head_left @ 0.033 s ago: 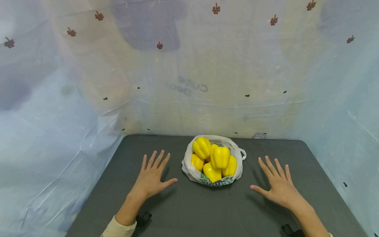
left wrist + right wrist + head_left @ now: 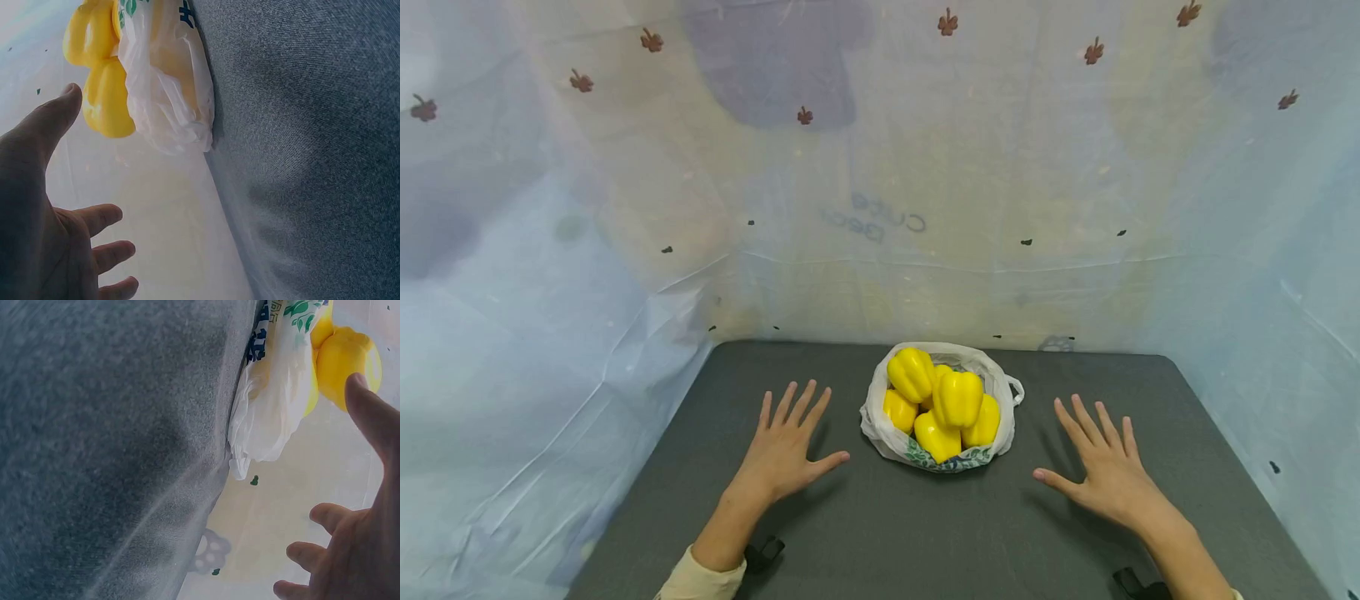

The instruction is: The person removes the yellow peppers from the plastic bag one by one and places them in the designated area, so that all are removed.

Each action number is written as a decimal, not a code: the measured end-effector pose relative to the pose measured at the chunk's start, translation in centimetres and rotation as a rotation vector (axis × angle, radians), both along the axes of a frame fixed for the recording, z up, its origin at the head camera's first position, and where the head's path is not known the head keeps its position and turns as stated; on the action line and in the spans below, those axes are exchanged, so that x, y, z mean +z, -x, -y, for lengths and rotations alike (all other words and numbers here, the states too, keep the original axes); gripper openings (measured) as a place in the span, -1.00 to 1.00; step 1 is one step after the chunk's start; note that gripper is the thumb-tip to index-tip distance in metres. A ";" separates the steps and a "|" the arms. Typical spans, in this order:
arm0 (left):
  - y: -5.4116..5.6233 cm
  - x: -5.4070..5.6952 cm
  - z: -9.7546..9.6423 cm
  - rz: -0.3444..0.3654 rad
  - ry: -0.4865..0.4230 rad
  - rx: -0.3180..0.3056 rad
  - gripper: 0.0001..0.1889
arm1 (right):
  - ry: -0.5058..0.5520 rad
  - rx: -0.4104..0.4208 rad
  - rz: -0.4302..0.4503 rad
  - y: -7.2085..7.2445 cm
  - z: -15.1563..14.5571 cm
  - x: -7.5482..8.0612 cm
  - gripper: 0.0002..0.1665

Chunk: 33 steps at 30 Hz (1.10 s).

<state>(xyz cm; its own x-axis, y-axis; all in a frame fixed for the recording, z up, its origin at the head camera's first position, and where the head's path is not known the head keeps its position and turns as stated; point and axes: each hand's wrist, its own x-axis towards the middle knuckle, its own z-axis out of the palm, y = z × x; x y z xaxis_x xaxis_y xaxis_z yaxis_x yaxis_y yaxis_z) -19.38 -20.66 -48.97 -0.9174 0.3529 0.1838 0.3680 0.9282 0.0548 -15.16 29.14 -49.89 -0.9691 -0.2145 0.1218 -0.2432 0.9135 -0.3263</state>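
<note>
Several glossy yellow bell peppers (image 2: pixel 958 400) are heaped in a white plastic bag (image 2: pixel 876 425), whose mouth is spread wide around them. The bag has green leaf print on its front and a handle loop on its right side. To its left, my left hand (image 2: pixel 786 458) hovers above the table with fingers spread, holding nothing. My right hand (image 2: pixel 1108 479), also with straight, spread fingers, is held to the right of the bag and apart from it. In the wrist views, the bag's side (image 2: pixel 165 94) shows dark lettering, and a bell pepper (image 2: pixel 347 362) rises above its rim.
A dark grey table (image 2: pixel 955 533) lies under the bag and both hands. Behind it and along both sides hang pale plastic sheets (image 2: pixel 880 283) with small brown leaf shapes and dark marks. A black strap piece (image 2: pixel 765 553) sits below the left wrist.
</note>
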 end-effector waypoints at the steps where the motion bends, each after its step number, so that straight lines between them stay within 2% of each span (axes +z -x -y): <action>1: 0.0 0.0 0.0 0.002 -0.001 0.000 0.14 | 0.001 0.001 0.000 0.0 0.0 0.0 0.38; 6: -0.1 0.1 -0.1 0.010 -0.006 -0.005 0.14 | 0.001 0.004 0.000 0.1 0.1 0.0 0.39; 15: 0.1 -0.5 -0.9 0.029 0.002 -0.029 0.14 | 0.014 0.031 -0.008 0.7 0.9 0.4 0.38; 25: 0.7 -0.8 -2.1 0.101 -0.004 -0.050 0.13 | 0.045 0.083 -0.048 1.7 2.4 0.9 0.37; 33: 1.3 -1.2 -2.7 0.067 0.013 -0.067 0.12 | 0.074 0.131 -0.088 2.8 3.5 1.2 0.34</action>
